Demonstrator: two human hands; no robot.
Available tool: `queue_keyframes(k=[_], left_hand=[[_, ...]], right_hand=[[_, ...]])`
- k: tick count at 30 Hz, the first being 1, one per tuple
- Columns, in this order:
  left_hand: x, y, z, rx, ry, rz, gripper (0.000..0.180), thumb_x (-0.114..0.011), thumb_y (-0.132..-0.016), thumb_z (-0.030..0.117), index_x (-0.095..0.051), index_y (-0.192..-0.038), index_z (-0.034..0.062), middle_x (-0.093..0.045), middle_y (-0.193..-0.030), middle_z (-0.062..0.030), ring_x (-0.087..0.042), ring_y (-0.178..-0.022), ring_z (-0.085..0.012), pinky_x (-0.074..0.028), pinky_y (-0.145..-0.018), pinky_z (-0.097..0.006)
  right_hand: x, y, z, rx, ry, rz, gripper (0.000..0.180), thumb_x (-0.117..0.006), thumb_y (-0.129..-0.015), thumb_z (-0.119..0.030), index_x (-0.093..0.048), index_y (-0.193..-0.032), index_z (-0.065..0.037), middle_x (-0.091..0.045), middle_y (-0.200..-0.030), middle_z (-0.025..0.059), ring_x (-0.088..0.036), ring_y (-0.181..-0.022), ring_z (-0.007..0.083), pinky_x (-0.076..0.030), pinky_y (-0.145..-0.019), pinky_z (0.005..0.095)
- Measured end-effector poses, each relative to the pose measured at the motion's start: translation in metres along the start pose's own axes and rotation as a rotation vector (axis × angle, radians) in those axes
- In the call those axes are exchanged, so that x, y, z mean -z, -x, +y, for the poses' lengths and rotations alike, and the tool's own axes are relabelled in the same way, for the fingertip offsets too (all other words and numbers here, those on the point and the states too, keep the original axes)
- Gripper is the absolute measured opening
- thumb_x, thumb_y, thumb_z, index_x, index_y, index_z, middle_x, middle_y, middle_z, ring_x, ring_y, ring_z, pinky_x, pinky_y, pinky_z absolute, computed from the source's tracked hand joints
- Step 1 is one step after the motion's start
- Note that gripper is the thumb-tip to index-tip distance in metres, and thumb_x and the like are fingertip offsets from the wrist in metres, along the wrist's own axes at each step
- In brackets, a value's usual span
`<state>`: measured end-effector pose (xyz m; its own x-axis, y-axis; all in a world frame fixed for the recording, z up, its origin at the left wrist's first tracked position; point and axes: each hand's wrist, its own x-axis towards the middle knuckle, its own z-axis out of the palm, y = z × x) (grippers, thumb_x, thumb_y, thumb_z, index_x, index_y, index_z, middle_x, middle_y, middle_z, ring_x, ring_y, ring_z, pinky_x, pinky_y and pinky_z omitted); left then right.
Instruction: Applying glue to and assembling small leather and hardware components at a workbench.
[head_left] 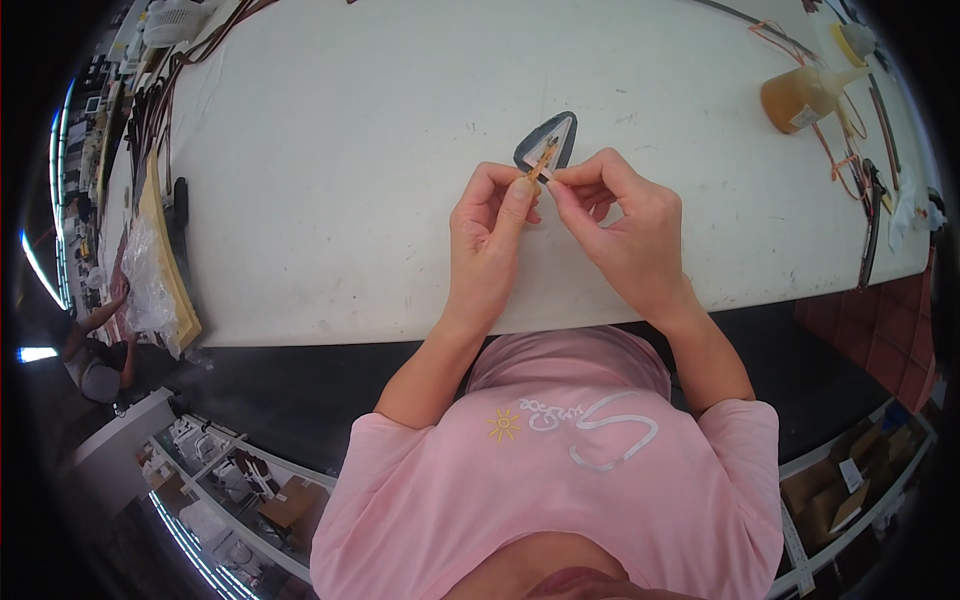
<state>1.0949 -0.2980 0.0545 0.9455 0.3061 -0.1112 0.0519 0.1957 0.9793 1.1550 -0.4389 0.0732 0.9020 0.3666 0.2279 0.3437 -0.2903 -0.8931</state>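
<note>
Just beyond my fingertips is a small triangular piece (569, 133) with a dark grey-blue border and a pale middle; whether it rests on the table or is held up I cannot tell. A thin orange-tan strip (546, 158) crosses its pale middle. My left hand (487, 225) pinches the near end of this strip between thumb and forefinger. Close beside it, my right hand (628, 215) is closed in a pinch at the near tip of the triangular piece. What lies between its fingertips is too small to make out.
On the white table (330, 200), an amber-filled squeeze bottle (795, 100) stands far right among orange cords (835, 160). Dark straps (160, 110) and a yellow board (165, 250) with clear plastic lie left. Another person (100, 355) is beyond the left edge. Shelves (235, 480) stand behind me.
</note>
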Motion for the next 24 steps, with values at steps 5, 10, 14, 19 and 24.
queue_keyframes(k=[5,10,14,19,24], left_hand=[[0.0006,0.0000,-0.0001,0.001,-0.008,-0.008,0.014,-0.056,-0.102,0.017,-0.058,-0.095,0.0053,-0.060,-0.090,0.0003,-0.052,-0.082,-0.0087,-0.043,-0.079,-0.025],[0.0004,-0.0007,-0.0004,-0.002,-0.002,-0.004,0.014,-0.056,-0.102,0.017,-0.058,-0.095,0.0051,-0.060,-0.090,0.0002,-0.052,-0.082,-0.0088,-0.044,-0.078,-0.025],[0.0015,-0.0011,-0.0006,-0.004,-0.003,-0.013,0.014,-0.056,-0.103,0.018,-0.058,-0.096,0.0050,-0.061,-0.091,0.0001,-0.053,-0.083,-0.0088,-0.044,-0.078,-0.026],[0.0013,-0.0004,0.0000,0.009,-0.005,-0.017,0.014,-0.056,-0.103,0.018,-0.058,-0.097,0.0051,-0.061,-0.091,0.0001,-0.053,-0.083,-0.0085,-0.044,-0.079,-0.026],[0.0011,0.0013,-0.0036,-0.005,-0.024,-0.032,0.020,-0.058,-0.103,0.024,-0.058,-0.099,0.0039,-0.058,-0.090,-0.0002,-0.052,-0.083,-0.0079,-0.046,-0.077,-0.025]], right_hand=[[-0.0008,-0.0002,0.0033,0.110,0.069,0.022,0.009,-0.073,-0.083,-0.002,-0.067,-0.088,-0.004,-0.068,-0.073,0.0038,-0.065,-0.062,0.0124,-0.049,-0.054,0.0250],[-0.0024,-0.0018,0.0071,0.197,0.103,0.051,0.010,-0.072,-0.081,-0.002,-0.064,-0.087,-0.006,-0.066,-0.072,0.0041,-0.066,-0.060,0.0166,-0.051,-0.053,0.0285],[-0.0015,-0.0032,0.0072,0.233,0.144,0.042,0.011,-0.072,-0.081,-0.002,-0.064,-0.087,-0.007,-0.065,-0.070,0.0041,-0.064,-0.061,0.0179,-0.050,-0.053,0.0305],[0.0015,-0.0047,0.0067,0.260,0.166,0.031,0.012,-0.071,-0.080,-0.002,-0.065,-0.088,-0.008,-0.064,-0.070,0.0040,-0.063,-0.062,0.0186,-0.049,-0.054,0.0316],[0.0072,-0.0041,0.0084,0.302,0.200,-0.004,0.015,-0.074,-0.081,0.001,-0.069,-0.094,-0.006,-0.066,-0.075,0.0045,-0.064,-0.063,0.0146,-0.051,-0.054,0.0267]])
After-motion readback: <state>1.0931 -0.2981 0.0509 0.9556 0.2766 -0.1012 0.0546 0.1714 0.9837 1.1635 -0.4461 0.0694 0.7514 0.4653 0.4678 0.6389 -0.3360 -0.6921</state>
